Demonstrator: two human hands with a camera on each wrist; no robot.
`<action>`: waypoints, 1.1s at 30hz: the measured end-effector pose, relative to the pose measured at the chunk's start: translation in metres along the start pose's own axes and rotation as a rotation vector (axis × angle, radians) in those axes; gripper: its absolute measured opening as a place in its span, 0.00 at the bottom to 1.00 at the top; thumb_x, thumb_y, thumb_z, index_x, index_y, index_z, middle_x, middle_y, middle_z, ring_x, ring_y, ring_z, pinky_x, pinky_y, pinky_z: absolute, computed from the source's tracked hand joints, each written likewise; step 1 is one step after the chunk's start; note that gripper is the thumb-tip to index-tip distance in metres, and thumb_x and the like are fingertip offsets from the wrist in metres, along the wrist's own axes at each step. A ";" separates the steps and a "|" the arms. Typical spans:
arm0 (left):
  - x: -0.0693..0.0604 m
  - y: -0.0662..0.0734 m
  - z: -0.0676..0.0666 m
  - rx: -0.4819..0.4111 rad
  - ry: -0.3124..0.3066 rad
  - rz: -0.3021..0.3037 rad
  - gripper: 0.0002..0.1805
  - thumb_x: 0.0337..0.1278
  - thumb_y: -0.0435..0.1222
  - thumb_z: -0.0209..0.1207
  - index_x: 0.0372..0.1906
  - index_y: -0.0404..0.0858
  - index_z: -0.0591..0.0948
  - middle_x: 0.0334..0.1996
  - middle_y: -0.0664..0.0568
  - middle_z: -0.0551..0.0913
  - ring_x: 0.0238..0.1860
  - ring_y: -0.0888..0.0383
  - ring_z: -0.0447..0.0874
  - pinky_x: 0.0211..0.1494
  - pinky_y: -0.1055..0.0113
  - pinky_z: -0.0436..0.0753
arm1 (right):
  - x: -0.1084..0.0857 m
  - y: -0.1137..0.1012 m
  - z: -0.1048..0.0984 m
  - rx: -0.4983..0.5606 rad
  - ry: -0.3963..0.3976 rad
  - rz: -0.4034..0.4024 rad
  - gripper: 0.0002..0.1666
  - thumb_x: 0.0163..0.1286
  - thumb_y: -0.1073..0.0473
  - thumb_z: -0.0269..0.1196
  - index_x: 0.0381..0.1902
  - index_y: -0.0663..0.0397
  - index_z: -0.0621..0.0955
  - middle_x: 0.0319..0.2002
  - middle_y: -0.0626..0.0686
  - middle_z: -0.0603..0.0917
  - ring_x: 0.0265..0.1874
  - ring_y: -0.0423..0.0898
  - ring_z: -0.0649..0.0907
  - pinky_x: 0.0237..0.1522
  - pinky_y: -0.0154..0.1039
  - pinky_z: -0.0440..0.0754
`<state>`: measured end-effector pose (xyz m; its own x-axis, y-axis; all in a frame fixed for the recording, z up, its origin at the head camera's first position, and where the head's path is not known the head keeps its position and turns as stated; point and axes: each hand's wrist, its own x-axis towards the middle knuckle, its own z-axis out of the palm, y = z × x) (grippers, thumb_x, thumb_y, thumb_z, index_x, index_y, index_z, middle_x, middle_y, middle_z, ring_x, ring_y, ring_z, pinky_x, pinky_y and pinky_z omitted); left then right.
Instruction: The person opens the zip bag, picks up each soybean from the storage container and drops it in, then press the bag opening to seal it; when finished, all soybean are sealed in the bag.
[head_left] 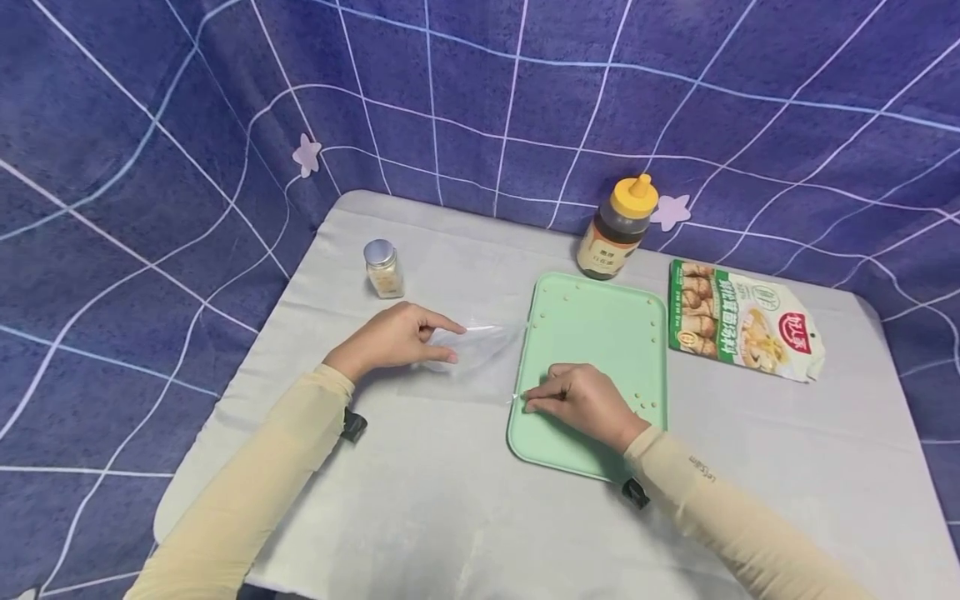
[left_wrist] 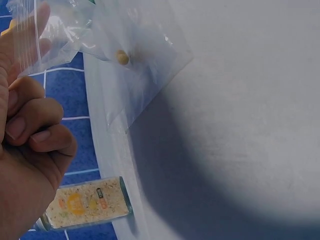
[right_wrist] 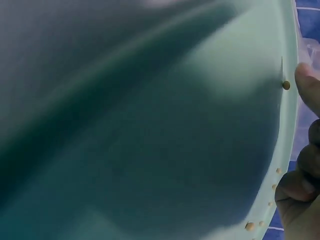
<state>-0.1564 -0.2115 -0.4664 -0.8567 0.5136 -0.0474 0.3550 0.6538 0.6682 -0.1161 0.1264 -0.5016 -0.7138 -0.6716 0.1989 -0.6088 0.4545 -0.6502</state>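
The left hand (head_left: 396, 337) spreads thumb and forefinger at the zip bag (head_left: 487, 357), beside the green tray (head_left: 592, 325)'s left edge; the right hand (head_left: 588, 404)'s fingertips nearly meet, hold unclear. Probably light, slippery: grasp its mouth.

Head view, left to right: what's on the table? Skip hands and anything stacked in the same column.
Small silver-lidded jar → clear plastic bag → green tray → printed food packet.

1. Passable over tabletop (head_left: 450, 517), lower centre of head frame.
2. Blocked mid-frame by left hand (head_left: 401, 337), clear bag (head_left: 483, 362), right hand (head_left: 585, 404).
3. Obstructed higher by jar (head_left: 385, 271), left, and bottle (head_left: 609, 242), right of centre.
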 end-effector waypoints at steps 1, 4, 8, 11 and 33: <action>-0.001 0.000 0.000 -0.001 0.001 -0.003 0.24 0.51 0.51 0.76 0.54 0.48 0.89 0.11 0.64 0.57 0.15 0.66 0.54 0.22 0.66 0.63 | 0.000 0.000 0.001 -0.014 -0.004 0.008 0.08 0.59 0.57 0.78 0.38 0.47 0.93 0.20 0.33 0.71 0.18 0.34 0.64 0.19 0.31 0.64; -0.003 0.001 0.000 -0.003 0.004 -0.016 0.24 0.51 0.51 0.76 0.54 0.48 0.89 0.11 0.64 0.57 0.15 0.65 0.55 0.22 0.66 0.63 | 0.004 0.001 0.003 -0.059 -0.010 0.020 0.08 0.59 0.56 0.78 0.37 0.45 0.93 0.20 0.33 0.71 0.18 0.34 0.65 0.19 0.32 0.65; -0.005 0.001 -0.001 -0.002 0.003 -0.032 0.25 0.51 0.51 0.76 0.55 0.49 0.89 0.11 0.64 0.57 0.15 0.65 0.56 0.22 0.66 0.63 | 0.010 0.001 0.004 -0.095 -0.051 0.029 0.06 0.60 0.55 0.77 0.36 0.44 0.93 0.22 0.33 0.74 0.19 0.33 0.69 0.21 0.33 0.69; -0.006 0.001 -0.001 0.006 0.003 -0.040 0.25 0.51 0.52 0.75 0.55 0.50 0.88 0.11 0.64 0.57 0.15 0.65 0.56 0.22 0.65 0.63 | 0.012 -0.001 0.003 -0.101 -0.070 0.020 0.05 0.60 0.55 0.77 0.36 0.44 0.93 0.24 0.33 0.76 0.21 0.31 0.72 0.22 0.33 0.71; -0.002 0.007 -0.001 0.107 -0.008 -0.023 0.27 0.50 0.55 0.75 0.57 0.53 0.87 0.10 0.63 0.62 0.13 0.65 0.60 0.19 0.66 0.62 | 0.090 -0.063 -0.031 -0.022 0.148 -0.126 0.09 0.61 0.58 0.76 0.41 0.49 0.93 0.20 0.38 0.70 0.16 0.35 0.68 0.20 0.35 0.66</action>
<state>-0.1528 -0.2083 -0.4607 -0.8620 0.5022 -0.0683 0.3735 0.7205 0.5842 -0.1531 0.0555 -0.4198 -0.6733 -0.6314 0.3847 -0.7031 0.3857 -0.5974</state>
